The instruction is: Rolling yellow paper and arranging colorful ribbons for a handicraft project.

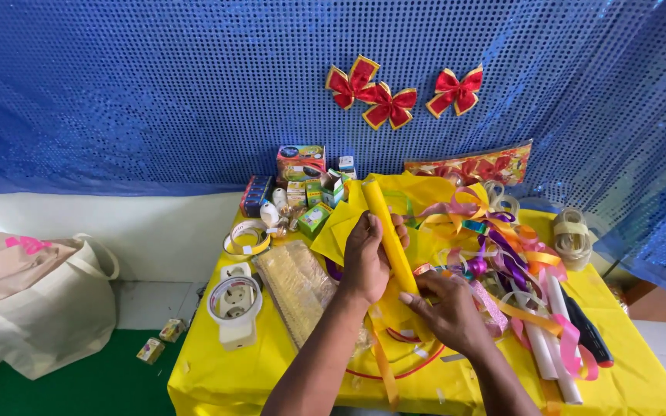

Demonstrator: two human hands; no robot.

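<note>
A rolled-up yellow paper tube slants from the table's back toward me over the yellow-covered table. My left hand wraps around the middle of the roll. My right hand pinches its lower end with thumb and fingers. More yellow paper lies spread beneath the roll. A yellow ribbon strip trails down below my hands.
A tangle of coloured ribbons covers the right side, with white rolls and a dark tool beside it. Tape rolls, a mesh sheet and small boxes sit left and back. Red bows hang on the blue sequin backdrop. A cloth bag rests on the floor.
</note>
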